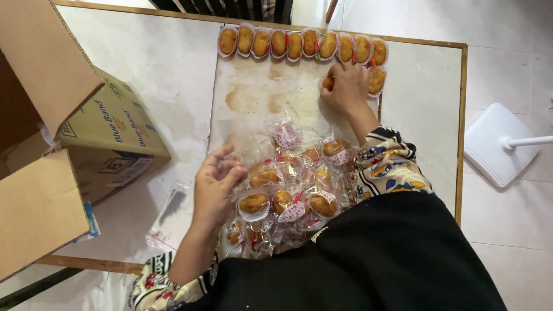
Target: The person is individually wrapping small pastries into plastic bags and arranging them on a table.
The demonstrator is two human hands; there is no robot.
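Your right hand (345, 86) reaches to the far end of the stained paper sheet (259, 98), fingers closed on a fried pastry (328, 82) that it sets beside the cupped piece (376, 80) beginning a second row, just under the finished row of pastries in paper cups (302, 43). Your left hand (216, 184) rests, fingers loosely curled and gripping nothing that shows, at the edge of the heap of plastic-wrapped pastries (288, 190) near your body. Judged from this layout, the step in hand is filling the second row; the next move calls for seating this piece in line, touching its neighbour. The pastry is mostly covered by your fingers, so its cup cannot be confirmed. The cardboard box (75, 138) is cut off at left.
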